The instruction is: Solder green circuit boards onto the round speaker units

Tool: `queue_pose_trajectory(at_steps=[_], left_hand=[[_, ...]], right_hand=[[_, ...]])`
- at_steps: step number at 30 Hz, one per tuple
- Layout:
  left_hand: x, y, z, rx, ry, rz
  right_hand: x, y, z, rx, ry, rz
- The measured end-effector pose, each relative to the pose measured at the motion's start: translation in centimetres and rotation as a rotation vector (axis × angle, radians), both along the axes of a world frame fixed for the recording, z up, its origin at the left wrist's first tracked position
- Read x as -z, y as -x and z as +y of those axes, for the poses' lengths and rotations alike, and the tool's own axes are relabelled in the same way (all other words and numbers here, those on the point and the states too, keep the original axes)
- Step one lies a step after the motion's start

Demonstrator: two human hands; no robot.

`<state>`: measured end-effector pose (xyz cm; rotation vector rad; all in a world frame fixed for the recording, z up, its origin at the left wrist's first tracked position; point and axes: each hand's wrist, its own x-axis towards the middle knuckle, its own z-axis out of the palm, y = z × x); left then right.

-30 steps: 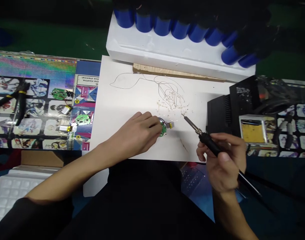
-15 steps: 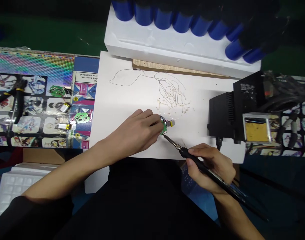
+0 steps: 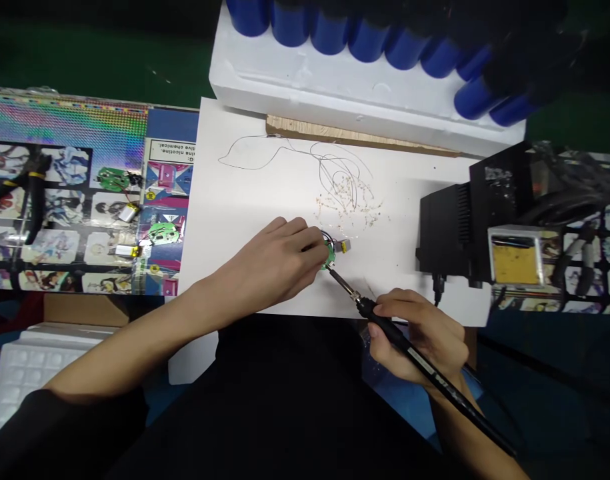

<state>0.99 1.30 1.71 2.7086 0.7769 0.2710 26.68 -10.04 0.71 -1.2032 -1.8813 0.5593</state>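
My left hand (image 3: 279, 263) is closed on a small round green circuit board (image 3: 329, 255) and presses it onto the white sheet (image 3: 245, 200). A small silver battery (image 3: 343, 246) with thin wires lies just right of the board. My right hand (image 3: 419, 337) grips a black soldering iron (image 3: 385, 323) like a pen. The iron's metal tip touches the lower edge of the green board.
Thin solder wire (image 3: 335, 175) and solder crumbs lie above the board. A black soldering station (image 3: 459, 227) with a yellow sponge holder (image 3: 515, 257) stands at the right. Spare green boards (image 3: 162, 233) and batteries sit on the printed mat (image 3: 65, 140) at left, with pliers (image 3: 27, 200). Blue cylinders (image 3: 365, 37) stand in white foam (image 3: 335, 87) behind.
My right hand has swung the soldering iron left and down from above the sheet, bringing its tip onto the green board. My left hand has stayed on the board.
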Motion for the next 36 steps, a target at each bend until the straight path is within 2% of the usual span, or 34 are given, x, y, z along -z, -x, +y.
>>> queue_pose_trajectory(at_steps=[6, 21, 32, 36], left_hand=[[0.1, 0.1, 0.0, 0.001, -0.003, 0.006], [-0.2, -0.2, 0.2, 0.015, -0.014, 0.036], [-0.5, -0.3, 0.3, 0.025, -0.013, 0.055], [-0.4, -0.3, 0.3, 0.022, -0.001, 0.062]], right_hand=[[-0.3, 0.0, 0.2, -0.068, -0.022, -0.015], [-0.8, -0.1, 0.3, -0.105, 0.000, -0.036], [-0.9, -0.2, 0.5, -0.090, 0.021, -0.023], [-1.2, -0.6, 0.6, 0.014, -0.054, 0.028]])
